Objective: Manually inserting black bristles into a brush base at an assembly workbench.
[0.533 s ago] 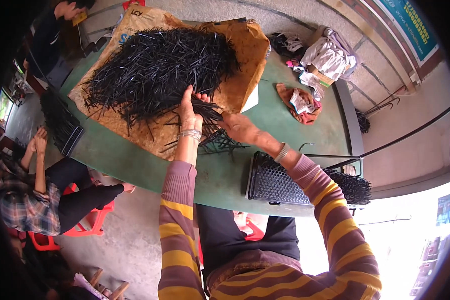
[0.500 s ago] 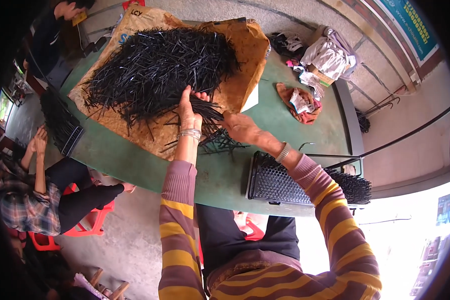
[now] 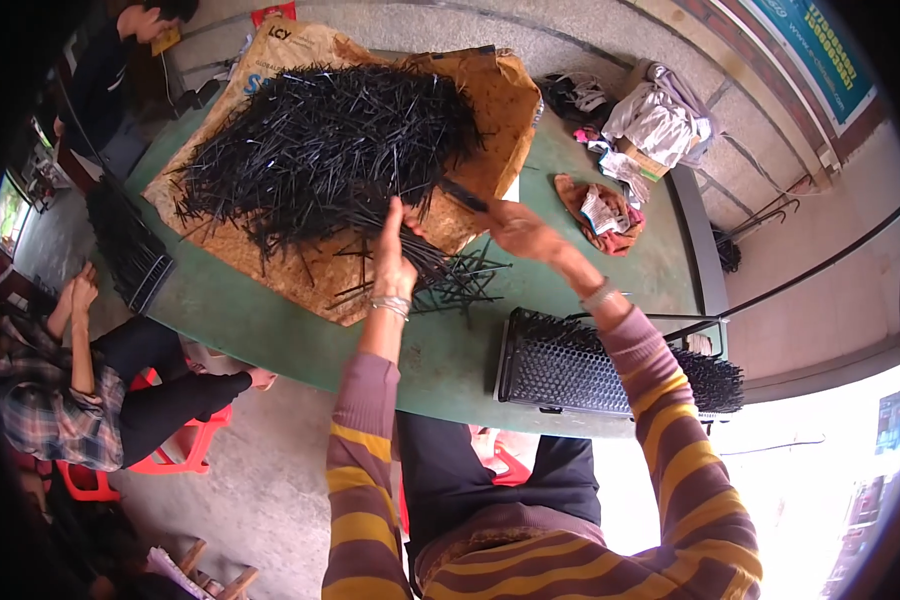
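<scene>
A big heap of thin black sticks (image 3: 330, 150) lies on brown sacking (image 3: 270, 260) spread over a green table (image 3: 240, 320). My left hand (image 3: 392, 262) is raised at the heap's near edge and grips a bundle of black sticks that fans toward the table. My right hand (image 3: 518, 232) is lifted beside it, fingers closed on one end of a few black sticks (image 3: 462, 195). More loose sticks (image 3: 465, 280) lie crossed on the table between my hands. A black perforated rack (image 3: 570, 365), partly filled with sticks, stands under my right forearm.
A seated person in dark trousers (image 3: 120, 380) sits at the left on a red stool (image 3: 170, 450) next to another black rack (image 3: 130, 250). Another person (image 3: 110, 70) stands at the far left. Rags (image 3: 600, 210) and a pale bundle (image 3: 660, 120) lie at the table's far right.
My right hand has lifted from the table and moved up and right with a few sticks. My left hand stays at the heap's edge.
</scene>
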Demonstrator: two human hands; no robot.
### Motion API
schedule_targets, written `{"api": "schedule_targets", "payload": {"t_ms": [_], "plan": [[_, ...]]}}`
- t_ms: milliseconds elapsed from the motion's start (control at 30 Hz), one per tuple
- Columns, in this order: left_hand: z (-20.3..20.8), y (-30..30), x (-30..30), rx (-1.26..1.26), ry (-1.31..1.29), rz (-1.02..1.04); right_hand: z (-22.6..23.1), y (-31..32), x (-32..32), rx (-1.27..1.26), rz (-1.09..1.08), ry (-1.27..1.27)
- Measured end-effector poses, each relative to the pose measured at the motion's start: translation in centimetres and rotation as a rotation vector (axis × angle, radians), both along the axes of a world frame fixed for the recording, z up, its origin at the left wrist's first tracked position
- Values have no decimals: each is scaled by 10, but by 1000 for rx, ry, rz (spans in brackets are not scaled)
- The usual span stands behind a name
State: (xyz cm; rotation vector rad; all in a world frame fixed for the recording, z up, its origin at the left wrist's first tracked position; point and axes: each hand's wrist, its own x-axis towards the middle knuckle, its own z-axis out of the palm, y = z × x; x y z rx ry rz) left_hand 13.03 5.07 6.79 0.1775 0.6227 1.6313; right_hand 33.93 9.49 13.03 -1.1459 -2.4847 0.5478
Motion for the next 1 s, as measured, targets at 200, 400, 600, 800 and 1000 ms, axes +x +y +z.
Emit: {"api": "schedule_targets", "payload": {"t_ms": [200,400,600,800,1000], "plan": [[-3,-19,25,-27,-105,-125,-9,-49,-89,113,-147,-306],[-21,-27,3,-124,115,119,27,-65,-92,-160,84,-406],[-3,-20,19,-97,507,386,43,-55,-80,111,-54,-128],[-117,16,11,115,1107,480,23,-65,-130,176,-156,-25],[-85,-31,55,264,982,655,1,-53,-112,27,-299,221]]}}
